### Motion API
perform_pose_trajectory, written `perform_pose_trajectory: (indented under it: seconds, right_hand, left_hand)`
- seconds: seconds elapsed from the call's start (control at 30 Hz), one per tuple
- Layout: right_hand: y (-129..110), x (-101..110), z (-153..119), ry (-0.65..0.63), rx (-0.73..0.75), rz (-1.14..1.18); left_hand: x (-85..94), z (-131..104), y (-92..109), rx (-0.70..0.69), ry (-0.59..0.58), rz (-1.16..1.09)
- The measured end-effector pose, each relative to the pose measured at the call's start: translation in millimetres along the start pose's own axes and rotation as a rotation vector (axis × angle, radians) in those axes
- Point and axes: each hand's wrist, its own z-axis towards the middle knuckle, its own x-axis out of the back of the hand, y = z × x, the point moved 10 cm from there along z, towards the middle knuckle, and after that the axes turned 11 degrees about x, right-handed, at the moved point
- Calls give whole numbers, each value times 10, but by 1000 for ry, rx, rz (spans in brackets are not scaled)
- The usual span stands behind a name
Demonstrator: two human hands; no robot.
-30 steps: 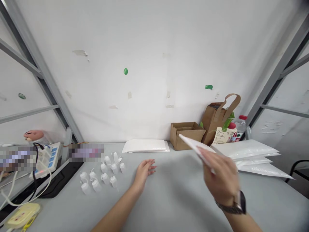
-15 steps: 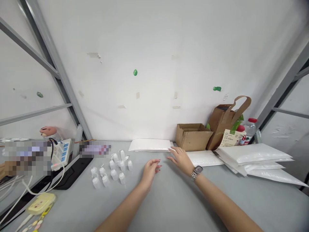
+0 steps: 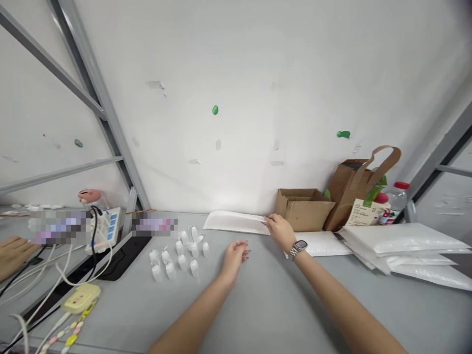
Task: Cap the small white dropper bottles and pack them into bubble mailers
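My right hand (image 3: 279,231), with a watch on its wrist, pinches the right end of a flat white padded envelope (image 3: 236,222) that lies along the wall. My left hand (image 3: 235,259) is over the grey table (image 3: 254,314) with its fingers loosely curled and apart, holding nothing. To its left stand several small white bottle-like pieces (image 3: 182,262) with loops on top. Another white envelope (image 3: 324,243) lies right of my right hand, in front of the cardboard box (image 3: 304,212).
Stacked white envelopes (image 3: 409,238) lie at the right, before a brown paper bag (image 3: 342,189) and a red-capped bottle (image 3: 398,199). At the left are a power strip (image 3: 110,228), cables, a yellow case (image 3: 81,298) and another person's hand (image 3: 16,255).
My right hand has reached the envelope by the wall and taken hold of its right end. The view has shifted slightly left, and another person's hand shows more at the left.
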Motion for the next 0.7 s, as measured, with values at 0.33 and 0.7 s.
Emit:
perform_pose_trajectory:
  seconds: [0.33, 0.7]
  right_hand:
    - [-228, 27, -1286, -493, -336, 849]
    - [-1377, 263, 67, -129, 11, 762]
  left_hand:
    - [-227, -70, 85, 53, -274, -162]
    - [-243, 36, -206, -28, -233, 103]
